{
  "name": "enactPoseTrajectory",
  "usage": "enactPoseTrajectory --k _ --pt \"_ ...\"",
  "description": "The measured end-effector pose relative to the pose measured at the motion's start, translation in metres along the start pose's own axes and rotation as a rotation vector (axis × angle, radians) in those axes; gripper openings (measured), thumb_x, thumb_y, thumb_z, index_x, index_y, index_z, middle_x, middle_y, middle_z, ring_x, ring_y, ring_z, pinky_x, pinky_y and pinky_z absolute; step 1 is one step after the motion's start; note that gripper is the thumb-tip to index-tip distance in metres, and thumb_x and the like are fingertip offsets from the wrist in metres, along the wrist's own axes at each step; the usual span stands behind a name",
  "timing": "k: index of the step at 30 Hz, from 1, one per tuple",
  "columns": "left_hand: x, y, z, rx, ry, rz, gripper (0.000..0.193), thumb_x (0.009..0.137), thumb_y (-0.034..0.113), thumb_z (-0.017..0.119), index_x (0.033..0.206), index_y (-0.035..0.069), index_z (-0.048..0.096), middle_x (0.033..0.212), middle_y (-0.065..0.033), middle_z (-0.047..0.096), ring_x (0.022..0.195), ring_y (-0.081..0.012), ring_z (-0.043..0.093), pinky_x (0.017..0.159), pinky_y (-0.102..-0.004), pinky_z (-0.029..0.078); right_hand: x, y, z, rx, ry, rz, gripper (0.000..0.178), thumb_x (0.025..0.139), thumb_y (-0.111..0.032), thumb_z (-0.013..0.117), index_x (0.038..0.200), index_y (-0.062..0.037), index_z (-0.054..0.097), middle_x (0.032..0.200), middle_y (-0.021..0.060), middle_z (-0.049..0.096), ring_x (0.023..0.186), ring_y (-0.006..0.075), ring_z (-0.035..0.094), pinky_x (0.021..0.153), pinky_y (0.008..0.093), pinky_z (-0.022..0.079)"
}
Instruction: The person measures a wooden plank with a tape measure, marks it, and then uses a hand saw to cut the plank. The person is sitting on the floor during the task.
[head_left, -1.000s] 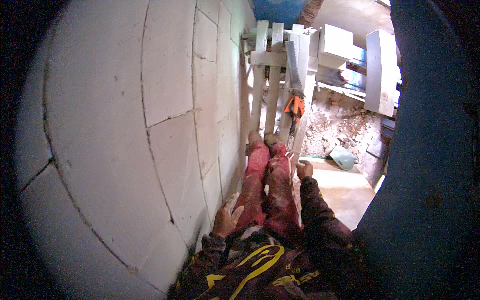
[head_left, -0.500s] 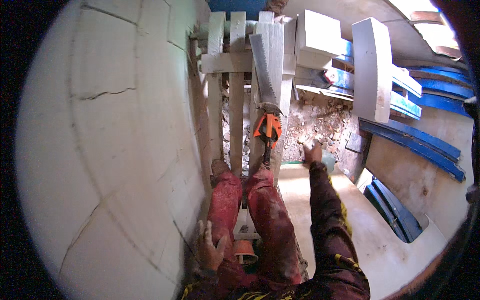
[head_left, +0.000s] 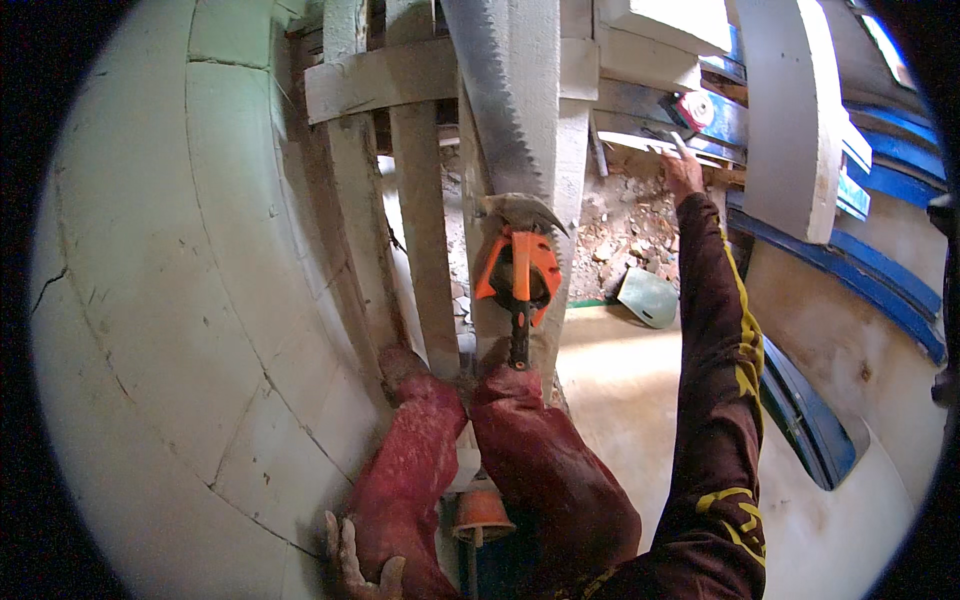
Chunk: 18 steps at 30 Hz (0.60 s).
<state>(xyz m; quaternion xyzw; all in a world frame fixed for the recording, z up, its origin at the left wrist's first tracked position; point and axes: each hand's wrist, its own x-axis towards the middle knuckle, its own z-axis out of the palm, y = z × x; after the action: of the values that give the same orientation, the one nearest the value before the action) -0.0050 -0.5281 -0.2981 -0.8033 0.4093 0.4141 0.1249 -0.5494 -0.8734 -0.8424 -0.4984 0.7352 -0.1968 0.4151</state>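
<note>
My right hand (head_left: 683, 172) is stretched far forward in a dark maroon sleeve with yellow stripes. Its fingers touch a thin grey metal piece (head_left: 668, 140) on a ledge, just below a red round object (head_left: 697, 108); whether it grips anything is unclear. My left hand (head_left: 355, 562) rests with fingers apart at the bottom edge, against my red trouser leg (head_left: 410, 480) and beside the white block wall (head_left: 180, 330). In front of my knees a hand saw with an orange handle (head_left: 540, 270) and a claw hammer (head_left: 519, 215) lean on a wooden pallet (head_left: 430, 80).
Rubble (head_left: 620, 230) and a grey-green trowel blade (head_left: 648, 297) lie beyond the tan floor (head_left: 620, 390). White blocks (head_left: 790, 120) stand at the right, with blue planks (head_left: 885, 290) beside them. An orange-handled tool (head_left: 480, 515) sits between my legs.
My right arm has reached from the floor's edge up to the ledge at the back. The view has moved closer to the pallet and saw. My left hand stays by my thigh.
</note>
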Motion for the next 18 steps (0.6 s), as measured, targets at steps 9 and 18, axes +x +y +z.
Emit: enactPoseTrajectory --k 9,18 --pt "0.01 -0.009 -0.014 0.102 -0.031 0.065 0.071 0.089 0.038 0.068 0.143 -0.001 0.043 0.142 -0.0262 0.047 0.133 -0.0419 0.042 0.111 -0.0463 0.033 -0.006 -0.004 -0.044 -0.776 0.305 -0.185 0.041 0.092 -0.033 0.047 0.108 -0.0063 0.073 0.092 0.0132 0.073 0.076 0.0284 0.068 0.072 0.0382 0.052" --pt "-0.031 -0.03 -0.006 -0.084 0.071 0.162 0.074 0.09 0.048 0.062 0.147 0.007 0.039 0.146 -0.0261 0.043 0.137 -0.0417 0.038 0.112 -0.0463 0.032 -0.239 -0.213 -0.04 0.463 0.349 0.234 0.024 0.085 -0.024 0.058 0.088 -0.0033 0.07 0.073 0.0029 0.064 0.063 0.0135 0.056 0.06 0.0284 0.046"
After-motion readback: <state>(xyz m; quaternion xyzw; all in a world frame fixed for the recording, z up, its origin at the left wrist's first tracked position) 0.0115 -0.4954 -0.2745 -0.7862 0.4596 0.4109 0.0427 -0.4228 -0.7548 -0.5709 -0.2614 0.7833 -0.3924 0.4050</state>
